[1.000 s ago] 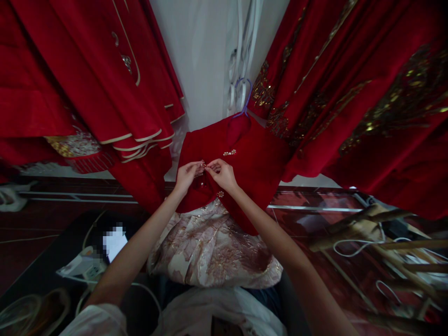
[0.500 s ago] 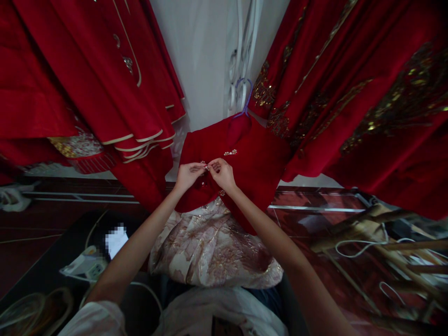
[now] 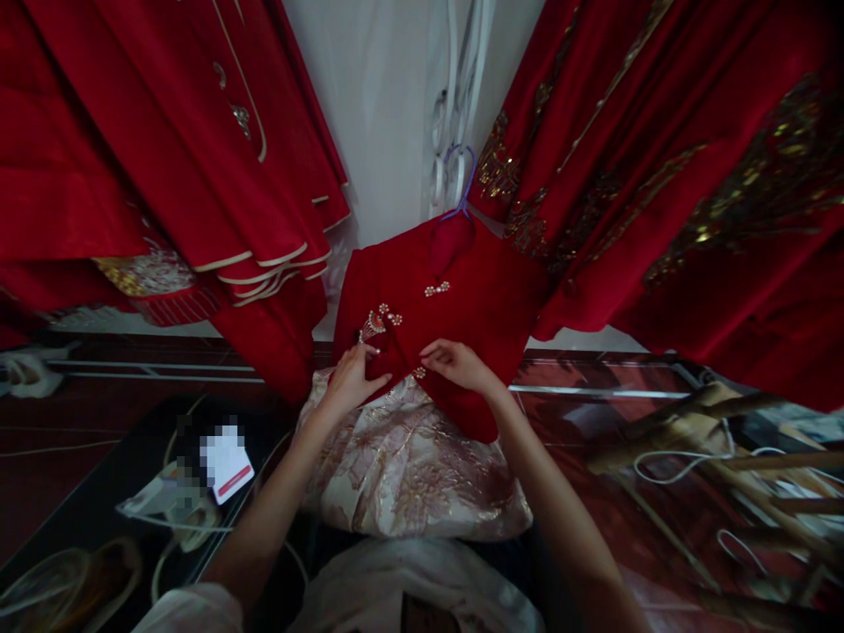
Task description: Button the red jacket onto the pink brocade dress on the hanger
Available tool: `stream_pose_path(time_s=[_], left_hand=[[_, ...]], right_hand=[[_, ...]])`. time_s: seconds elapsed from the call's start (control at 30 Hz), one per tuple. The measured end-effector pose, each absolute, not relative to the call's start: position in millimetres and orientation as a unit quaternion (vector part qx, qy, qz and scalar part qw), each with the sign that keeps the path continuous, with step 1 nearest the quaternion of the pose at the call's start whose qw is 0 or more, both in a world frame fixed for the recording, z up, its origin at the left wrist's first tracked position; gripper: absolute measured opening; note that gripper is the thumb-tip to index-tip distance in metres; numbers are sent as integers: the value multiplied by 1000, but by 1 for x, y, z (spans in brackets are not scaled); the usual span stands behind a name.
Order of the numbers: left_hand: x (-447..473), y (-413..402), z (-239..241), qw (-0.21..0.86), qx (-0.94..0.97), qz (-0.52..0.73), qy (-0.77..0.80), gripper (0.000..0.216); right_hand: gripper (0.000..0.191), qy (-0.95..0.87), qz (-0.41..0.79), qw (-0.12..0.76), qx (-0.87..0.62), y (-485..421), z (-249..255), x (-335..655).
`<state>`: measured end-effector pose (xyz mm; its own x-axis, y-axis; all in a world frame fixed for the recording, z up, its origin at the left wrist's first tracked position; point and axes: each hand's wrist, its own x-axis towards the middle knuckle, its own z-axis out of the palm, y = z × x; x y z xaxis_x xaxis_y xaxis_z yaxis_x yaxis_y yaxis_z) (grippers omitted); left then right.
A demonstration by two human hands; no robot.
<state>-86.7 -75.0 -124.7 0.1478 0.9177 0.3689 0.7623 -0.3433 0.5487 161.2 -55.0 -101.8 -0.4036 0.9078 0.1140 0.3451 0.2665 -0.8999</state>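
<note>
A red velvet jacket (image 3: 475,299) hangs in front of me on a purple hanger (image 3: 460,180). It has a jewelled clasp (image 3: 377,322) on its front and a smaller one (image 3: 436,287) higher up. My left hand (image 3: 352,378) pinches the jacket's front edge just below the jewelled clasp. My right hand (image 3: 456,362) grips the opposite front edge beside a lower clasp (image 3: 418,373). Under the jacket spreads a pale floral brocade skirt (image 3: 409,466).
Red garments with gold trim (image 3: 164,158) hang at the left, gold-embroidered red robes (image 3: 673,176) at the right. A white wall (image 3: 382,105) lies behind. A power strip with cables (image 3: 168,501) sits lower left, and wooden hangers with wires (image 3: 718,440) at the right.
Both hands have dropped from the jewelled clasp, which now shows fastened and uncovered, down to the jacket's lower front edges.
</note>
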Motion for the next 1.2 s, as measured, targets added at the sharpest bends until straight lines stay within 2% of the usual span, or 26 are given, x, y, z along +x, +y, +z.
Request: stream_pose_path(time_s=[0.1,0.27,0.33,0.43,0.57,0.67,0.87,1.2], left_hand=[[-69,-98,-120,56,748,287,595,20],[-38,-113,-113,24,724,298,621,15],[-35,-114,-114,63,706,344,616,18],[-37,-112,-119,167,671,437,575,23],[-42,-109,-126,263,620,503,542,16],[-42,-109,-125,314,580,522,540,20],[-43,-108,-121,358,563,534,519,22],[-49,-112,-123,400,557,556,469,20]], right_hand=[[35,-765,404,252,-434,-76,-109,163],[30,-783,266,316,-464,-83,-105,146],[31,-770,284,329,-467,-84,-97,147],[31,-746,398,339,-413,-90,-78,158],[32,-707,503,367,-336,-102,-55,162],[35,-685,491,411,-347,-105,-58,149],[21,-668,461,440,-385,-94,-92,126],[21,-704,420,415,-395,-96,-86,132]])
